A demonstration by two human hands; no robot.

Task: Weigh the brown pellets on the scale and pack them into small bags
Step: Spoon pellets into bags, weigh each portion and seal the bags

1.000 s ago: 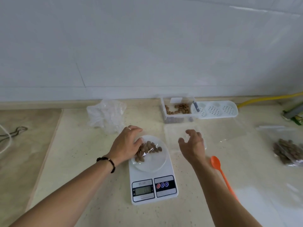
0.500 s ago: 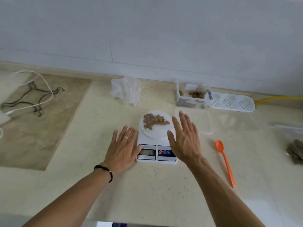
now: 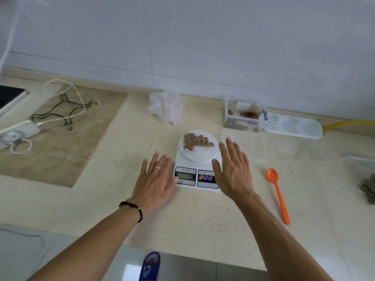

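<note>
A white digital scale (image 3: pixel 197 180) stands in the middle of the counter, its display lit. A small clear bag of brown pellets (image 3: pixel 196 140) lies on its round platform. My left hand (image 3: pixel 155 180) lies flat on the counter just left of the scale, fingers spread, thumb by the display. My right hand (image 3: pixel 233 171) is held flat and open over the scale's right edge. Neither hand holds anything. A clear box with more pellets (image 3: pixel 242 118) stands behind the scale.
An orange spoon (image 3: pixel 278 194) lies right of the scale. A white perforated lid (image 3: pixel 292 126) and a crumpled pile of clear bags (image 3: pixel 165 107) sit near the wall. A filled pellet bag (image 3: pixel 368 188) lies at the right edge. Cables and a charger (image 3: pixel 22 129) lie far left.
My left hand let go of the pellet bag on the scale and both hands came down flat beside it. The camera has pulled back and tilted down.
</note>
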